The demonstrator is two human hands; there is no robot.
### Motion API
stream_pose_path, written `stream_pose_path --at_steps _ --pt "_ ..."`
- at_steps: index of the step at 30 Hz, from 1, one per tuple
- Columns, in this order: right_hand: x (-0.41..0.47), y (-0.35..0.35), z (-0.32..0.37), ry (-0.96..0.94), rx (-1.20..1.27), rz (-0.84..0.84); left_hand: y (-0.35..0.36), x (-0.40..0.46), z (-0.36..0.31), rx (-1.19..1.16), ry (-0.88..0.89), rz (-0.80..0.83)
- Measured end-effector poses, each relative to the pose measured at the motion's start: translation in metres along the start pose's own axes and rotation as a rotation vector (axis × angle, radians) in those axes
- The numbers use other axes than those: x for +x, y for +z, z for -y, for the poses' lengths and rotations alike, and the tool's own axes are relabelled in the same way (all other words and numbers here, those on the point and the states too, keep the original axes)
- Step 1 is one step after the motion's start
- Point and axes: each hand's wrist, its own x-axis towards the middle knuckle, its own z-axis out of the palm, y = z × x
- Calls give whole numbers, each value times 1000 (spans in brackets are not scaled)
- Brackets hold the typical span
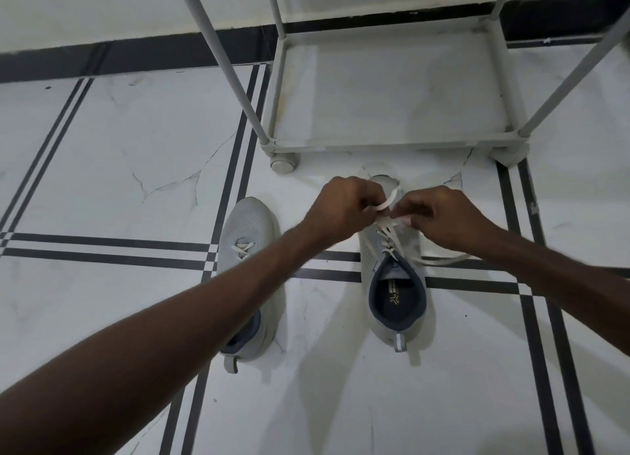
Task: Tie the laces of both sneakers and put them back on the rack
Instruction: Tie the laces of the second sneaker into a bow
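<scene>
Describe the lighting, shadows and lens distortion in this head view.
Head view: dim, flat light; soft double shadows fan from the right grey mesh sneaker across the white marble floor; wide-angle bending splays the grey metal rack's poles outward; both hands slightly soft.

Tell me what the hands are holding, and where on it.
Both hands, left and right, pinch the right sneaker's lace above the top eyelets.

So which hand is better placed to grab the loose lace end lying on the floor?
Right hand: the loose lace end trails out just under its wrist. The left hand sits across the sneaker, pinching a loop.
</scene>
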Motion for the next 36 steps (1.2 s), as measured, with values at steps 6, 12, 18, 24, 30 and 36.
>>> stream_pose_path --at_steps 6,12,18,24,30,36 --pt "17 10 -7 309 818 239 27 -9 -14 207 64 -265" --pt "6 4 -10 98 271 -215 18 -20 -5 -426 -447 -276" --pt "-3 -15 -53 -55 -492 -230 20 -54 40 -559 -923 -218" --pt "-15 -8 -67 136 -235 -89 32 -55 43 -472 -919 0" --pt "-5 -28 -36 343 781 -28 36 -40 7 -12 -442 76" --pt "-11 -16 -46 25 -385 -133 40 -30 9 8 -419 164"
